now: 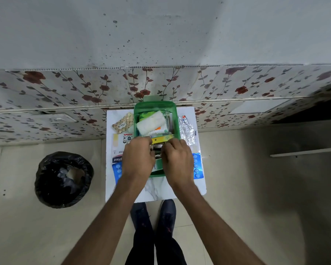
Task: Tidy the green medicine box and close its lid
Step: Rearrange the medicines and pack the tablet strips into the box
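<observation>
The green medicine box [154,105] stands open on a small white table [157,192], against the flowered wall. Inside it lie a white gauze pack [151,122], cotton buds and a yellow strip [161,139]. My left hand [138,159] and my right hand [177,159] meet over the box's near part, fingers pinched together on a small silver foil strip [157,147] between them. The near rim of the box [157,175] shows below my hands. Its lid cannot be made out.
Around the box lie a gold pill strip [122,122], a plaster packet [117,150], blue blister packs [117,170] [197,166] and crumpled silver foil [187,131]. A black-lined bin [63,178] stands on the floor to the left. My feet are under the table's near edge.
</observation>
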